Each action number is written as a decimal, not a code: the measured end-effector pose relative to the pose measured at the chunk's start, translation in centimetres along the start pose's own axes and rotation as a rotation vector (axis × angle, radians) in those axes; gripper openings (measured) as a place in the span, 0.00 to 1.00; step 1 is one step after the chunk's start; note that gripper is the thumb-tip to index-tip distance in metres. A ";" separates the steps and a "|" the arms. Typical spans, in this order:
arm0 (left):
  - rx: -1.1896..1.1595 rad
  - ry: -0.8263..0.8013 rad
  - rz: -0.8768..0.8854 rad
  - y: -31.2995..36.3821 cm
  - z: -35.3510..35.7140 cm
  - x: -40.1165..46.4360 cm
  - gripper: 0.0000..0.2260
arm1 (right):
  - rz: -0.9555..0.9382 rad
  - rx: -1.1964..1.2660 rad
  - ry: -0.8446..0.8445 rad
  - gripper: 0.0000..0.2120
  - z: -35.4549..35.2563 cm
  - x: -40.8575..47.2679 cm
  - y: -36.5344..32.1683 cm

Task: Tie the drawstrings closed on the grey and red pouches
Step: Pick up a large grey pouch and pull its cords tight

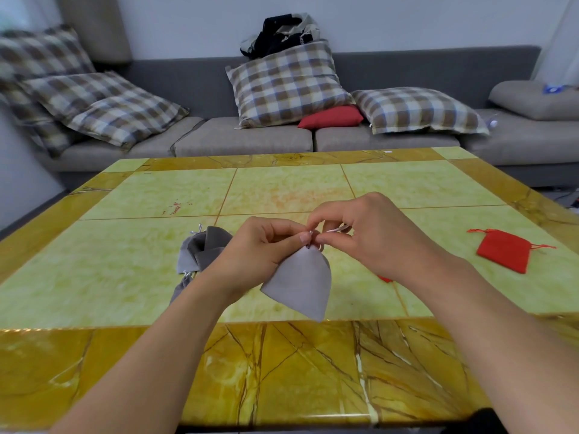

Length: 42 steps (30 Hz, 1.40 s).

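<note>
A grey pouch hangs above the table between both hands, its gathered mouth upward. My left hand pinches its pale drawstring at the mouth. My right hand pinches the same drawstring just to the right, with a short end sticking out between the fingers. Several more grey pouches lie in a heap on the table behind my left forearm. A red pouch lies flat at the right, its red strings spread out. A sliver of another red pouch shows under my right wrist.
The table has a green and yellow marbled top. Behind it stands a grey sofa with checked cushions, a small red cushion and a dark bag.
</note>
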<state>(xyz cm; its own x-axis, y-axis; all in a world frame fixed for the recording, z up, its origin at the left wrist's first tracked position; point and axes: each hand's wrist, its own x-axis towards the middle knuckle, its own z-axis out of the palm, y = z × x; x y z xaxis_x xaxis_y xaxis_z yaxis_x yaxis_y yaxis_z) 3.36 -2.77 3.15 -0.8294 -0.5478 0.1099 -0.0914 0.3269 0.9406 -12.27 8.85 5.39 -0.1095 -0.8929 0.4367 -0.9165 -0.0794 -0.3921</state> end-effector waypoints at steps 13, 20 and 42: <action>-0.232 0.027 -0.059 0.4 -0.4 0.0 0.07 | 0.112 0.343 -0.095 0.03 -0.2 -0.3 0.0; -0.002 0.065 -0.026 -0.4 -0.1 0.3 0.12 | 0.025 0.035 -0.136 0.08 -1.0 -0.7 -0.8; -0.105 0.234 0.239 0.4 1.5 -0.1 0.08 | 0.494 0.918 0.076 0.03 0.6 -0.1 0.5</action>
<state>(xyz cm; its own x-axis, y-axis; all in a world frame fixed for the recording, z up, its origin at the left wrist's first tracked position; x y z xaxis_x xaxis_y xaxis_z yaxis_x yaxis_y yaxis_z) 2.63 -1.45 3.04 -0.6705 -0.6310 0.3902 0.1576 0.3928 0.9060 -12.48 8.65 4.66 -0.4459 -0.8898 0.0976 -0.1221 -0.0476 -0.9914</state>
